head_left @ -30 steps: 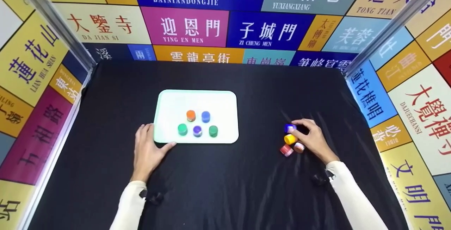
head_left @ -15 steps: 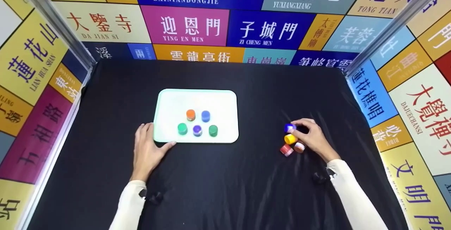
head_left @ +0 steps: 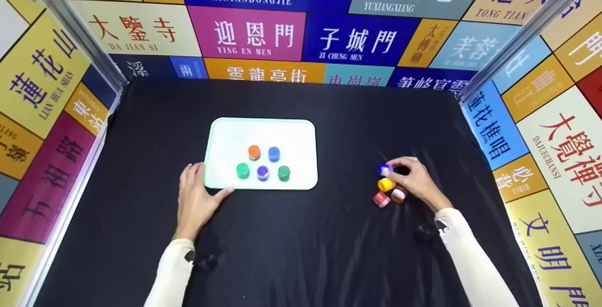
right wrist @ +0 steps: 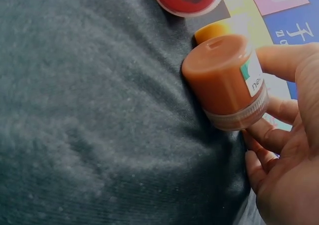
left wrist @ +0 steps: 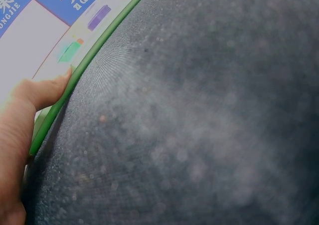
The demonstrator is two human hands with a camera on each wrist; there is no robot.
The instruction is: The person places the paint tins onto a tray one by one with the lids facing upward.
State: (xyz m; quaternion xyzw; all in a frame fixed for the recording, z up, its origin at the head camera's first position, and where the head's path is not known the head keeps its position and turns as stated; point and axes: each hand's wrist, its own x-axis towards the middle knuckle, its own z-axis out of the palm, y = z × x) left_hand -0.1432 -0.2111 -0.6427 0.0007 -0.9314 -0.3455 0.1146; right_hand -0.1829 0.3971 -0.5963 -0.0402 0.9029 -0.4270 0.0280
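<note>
My left hand (head_left: 195, 203) holds the near left corner of a white tray (head_left: 263, 130) with a green rim; in the left wrist view the thumb (left wrist: 52, 90) presses on that rim, and the other fingers are hidden. On the tray stand several small paint jars, among them an orange jar (head_left: 254, 152) and a purple jar (head_left: 262, 173). My right hand (head_left: 416, 180) pinches a blue paint jar (head_left: 384, 169) between thumb and fingers. Right beside it lie a yellow jar (head_left: 386, 184), a red jar (head_left: 381, 199) and a brown jar (right wrist: 219, 75), which hides the blue one in the right wrist view.
A black cloth (head_left: 301, 241) with wrinkles covers the table. Panels with printed signs (head_left: 254, 34) wall in the back and both sides, with metal posts (head_left: 512, 39) at the corners. Black cloth lies between the tray and the loose jars.
</note>
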